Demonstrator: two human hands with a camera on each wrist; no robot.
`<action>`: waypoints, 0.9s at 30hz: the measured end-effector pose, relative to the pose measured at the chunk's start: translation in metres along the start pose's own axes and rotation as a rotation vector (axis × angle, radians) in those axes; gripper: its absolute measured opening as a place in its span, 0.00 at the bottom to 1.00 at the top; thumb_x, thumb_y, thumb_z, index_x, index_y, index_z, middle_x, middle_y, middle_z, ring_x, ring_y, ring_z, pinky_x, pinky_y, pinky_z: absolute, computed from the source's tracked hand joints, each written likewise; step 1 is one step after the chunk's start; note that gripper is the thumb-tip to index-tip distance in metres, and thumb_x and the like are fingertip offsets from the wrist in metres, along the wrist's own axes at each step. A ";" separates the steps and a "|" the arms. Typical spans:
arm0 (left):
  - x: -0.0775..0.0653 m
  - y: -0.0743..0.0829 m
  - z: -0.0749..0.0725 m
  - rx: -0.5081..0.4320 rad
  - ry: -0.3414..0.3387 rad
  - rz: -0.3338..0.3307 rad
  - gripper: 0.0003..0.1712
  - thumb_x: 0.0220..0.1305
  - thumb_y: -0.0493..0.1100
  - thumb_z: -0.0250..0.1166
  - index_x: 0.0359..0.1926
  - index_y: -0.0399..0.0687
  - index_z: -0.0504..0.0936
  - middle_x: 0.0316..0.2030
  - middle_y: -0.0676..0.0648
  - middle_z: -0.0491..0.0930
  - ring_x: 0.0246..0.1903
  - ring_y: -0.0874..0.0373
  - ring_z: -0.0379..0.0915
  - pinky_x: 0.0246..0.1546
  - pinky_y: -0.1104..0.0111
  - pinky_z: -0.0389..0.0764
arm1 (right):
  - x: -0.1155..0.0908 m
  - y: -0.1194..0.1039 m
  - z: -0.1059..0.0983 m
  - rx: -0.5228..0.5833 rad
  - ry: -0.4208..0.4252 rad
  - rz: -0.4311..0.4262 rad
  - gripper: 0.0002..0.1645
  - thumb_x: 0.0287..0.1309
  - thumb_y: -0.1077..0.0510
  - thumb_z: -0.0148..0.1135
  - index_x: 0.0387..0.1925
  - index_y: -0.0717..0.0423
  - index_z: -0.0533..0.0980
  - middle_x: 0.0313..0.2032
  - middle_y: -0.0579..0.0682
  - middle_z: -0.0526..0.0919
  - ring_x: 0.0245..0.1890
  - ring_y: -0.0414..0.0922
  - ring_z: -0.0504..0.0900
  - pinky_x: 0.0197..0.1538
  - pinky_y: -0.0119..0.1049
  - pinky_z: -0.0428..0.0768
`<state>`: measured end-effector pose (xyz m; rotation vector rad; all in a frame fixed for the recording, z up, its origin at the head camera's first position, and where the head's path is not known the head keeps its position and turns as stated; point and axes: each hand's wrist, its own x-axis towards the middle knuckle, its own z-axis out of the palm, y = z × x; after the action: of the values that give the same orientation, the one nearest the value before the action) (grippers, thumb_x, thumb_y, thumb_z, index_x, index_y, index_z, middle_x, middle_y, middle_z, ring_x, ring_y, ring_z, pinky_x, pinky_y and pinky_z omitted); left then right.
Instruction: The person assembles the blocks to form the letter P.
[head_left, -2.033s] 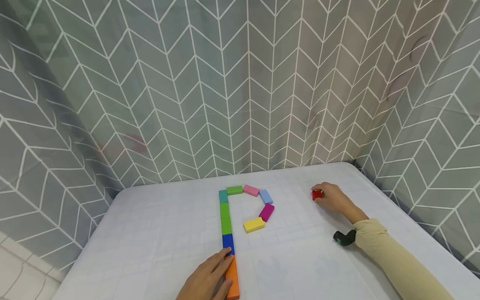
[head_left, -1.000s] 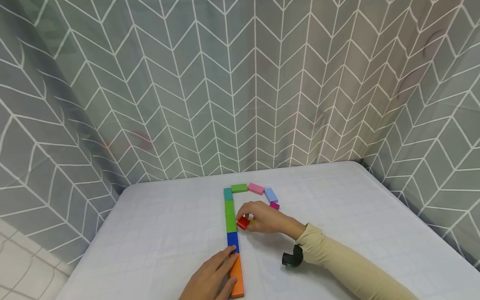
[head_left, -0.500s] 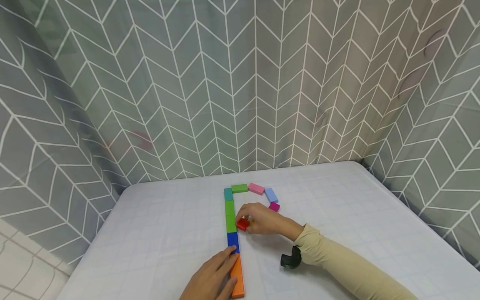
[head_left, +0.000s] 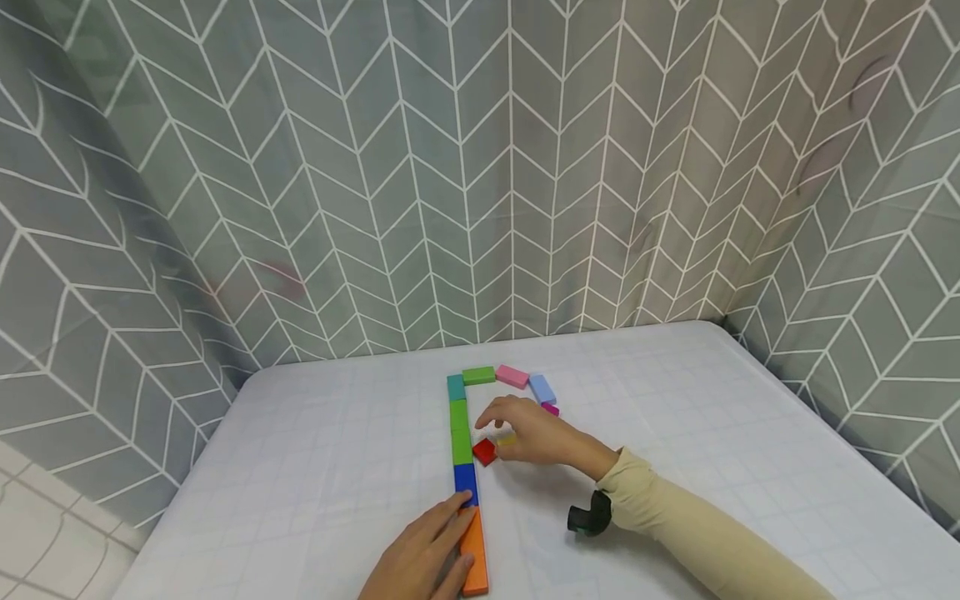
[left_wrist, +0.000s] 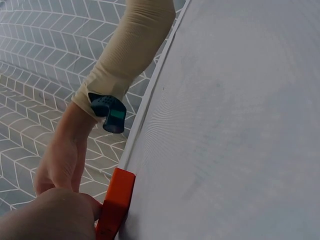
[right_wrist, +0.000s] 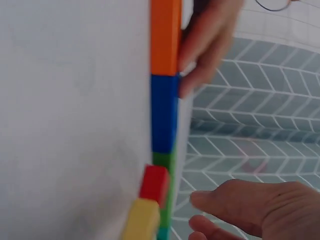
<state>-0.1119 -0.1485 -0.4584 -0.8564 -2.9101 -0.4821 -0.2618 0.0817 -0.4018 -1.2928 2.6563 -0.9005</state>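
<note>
My left hand [head_left: 420,546] lies with extended fingers along the orange block [head_left: 474,558], its fingertips reaching the dark blue block [head_left: 465,483]. Close beside the green blocks [head_left: 461,442] of the same column sits a small red block [head_left: 485,452], set at an angle. Over it hovers my right hand [head_left: 532,429], thumb and fingers spread apart and holding nothing. That hand partly covers the yellow block [head_left: 507,440] and the magenta block [head_left: 552,409]. In the right wrist view the red block [right_wrist: 154,184] meets the yellow block [right_wrist: 141,220] end to end.
A teal block [head_left: 456,387] tops the column. From there a green block [head_left: 478,376], a pink block [head_left: 512,377] and a light blue block [head_left: 542,389] curve right. A white cloth [head_left: 337,450] covers the table; a patterned grey curtain [head_left: 480,167] hangs behind it.
My right hand brought the red block from the table's right side to the column, set it down beside the yellow block and has let it go. The left hand stays on the orange block.
</note>
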 end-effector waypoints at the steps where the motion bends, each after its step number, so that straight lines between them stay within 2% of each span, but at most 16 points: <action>1: 0.000 0.000 0.000 0.003 -0.002 -0.001 0.38 0.80 0.66 0.47 0.72 0.44 0.76 0.74 0.49 0.67 0.66 0.52 0.70 0.62 0.54 0.78 | -0.004 0.001 -0.004 0.009 0.023 -0.006 0.20 0.59 0.68 0.71 0.54 0.61 0.83 0.51 0.51 0.84 0.49 0.53 0.81 0.50 0.43 0.84; 7: 0.001 0.001 0.000 -0.006 -0.018 -0.023 0.39 0.80 0.68 0.46 0.74 0.47 0.74 0.76 0.52 0.64 0.67 0.53 0.69 0.62 0.53 0.77 | -0.034 0.016 -0.022 -0.003 0.202 -0.018 0.18 0.60 0.66 0.71 0.53 0.59 0.82 0.52 0.51 0.84 0.52 0.55 0.81 0.53 0.52 0.84; 10: -0.001 -0.002 -0.006 -0.003 0.033 -0.067 0.37 0.80 0.66 0.49 0.77 0.50 0.69 0.79 0.54 0.58 0.71 0.53 0.65 0.65 0.52 0.74 | -0.053 0.025 -0.031 -0.043 0.274 0.032 0.22 0.63 0.63 0.71 0.58 0.59 0.81 0.59 0.55 0.82 0.59 0.57 0.78 0.58 0.58 0.80; 13: -0.005 -0.014 -0.025 0.043 0.182 -0.119 0.38 0.78 0.61 0.57 0.81 0.53 0.63 0.81 0.53 0.50 0.76 0.50 0.55 0.70 0.48 0.67 | -0.072 0.037 -0.043 -0.156 0.342 0.092 0.30 0.66 0.59 0.70 0.67 0.61 0.76 0.68 0.61 0.74 0.67 0.61 0.71 0.63 0.63 0.74; 17: -0.010 -0.040 -0.064 0.115 0.444 -0.168 0.44 0.72 0.55 0.64 0.82 0.51 0.58 0.83 0.48 0.41 0.79 0.39 0.36 0.75 0.41 0.48 | -0.093 0.054 -0.063 -0.382 0.460 0.192 0.41 0.69 0.50 0.68 0.75 0.61 0.66 0.76 0.66 0.60 0.72 0.67 0.60 0.66 0.73 0.63; 19: -0.013 -0.052 -0.084 0.143 0.522 -0.202 0.47 0.71 0.56 0.64 0.83 0.51 0.56 0.83 0.47 0.36 0.79 0.37 0.27 0.76 0.41 0.38 | -0.102 0.060 -0.073 -0.464 0.503 0.255 0.45 0.69 0.45 0.66 0.78 0.60 0.62 0.78 0.68 0.54 0.75 0.70 0.53 0.67 0.76 0.58; 21: -0.016 -0.063 -0.100 0.167 0.562 -0.240 0.48 0.71 0.58 0.64 0.83 0.51 0.54 0.83 0.46 0.32 0.79 0.36 0.20 0.74 0.39 0.30 | -0.110 0.065 -0.080 -0.508 0.517 0.315 0.49 0.69 0.40 0.65 0.80 0.57 0.59 0.79 0.68 0.49 0.76 0.71 0.47 0.68 0.77 0.53; 23: -0.018 -0.071 -0.112 0.189 0.565 -0.286 0.48 0.72 0.61 0.61 0.84 0.52 0.52 0.83 0.46 0.29 0.78 0.36 0.16 0.73 0.36 0.26 | -0.115 0.069 -0.085 -0.526 0.511 0.358 0.51 0.69 0.35 0.62 0.81 0.55 0.56 0.80 0.67 0.45 0.77 0.71 0.42 0.69 0.77 0.48; 27: -0.016 -0.082 -0.119 0.203 0.552 -0.345 0.49 0.74 0.62 0.58 0.84 0.51 0.48 0.82 0.46 0.25 0.76 0.36 0.11 0.70 0.33 0.23 | -0.122 0.073 -0.090 -0.548 0.501 0.399 0.53 0.68 0.32 0.61 0.82 0.54 0.55 0.81 0.66 0.42 0.78 0.71 0.39 0.71 0.76 0.42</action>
<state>-0.1448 -0.2601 -0.3708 -0.1504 -2.5225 -0.3604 -0.2597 0.2497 -0.3895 -0.5665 3.5456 -0.5001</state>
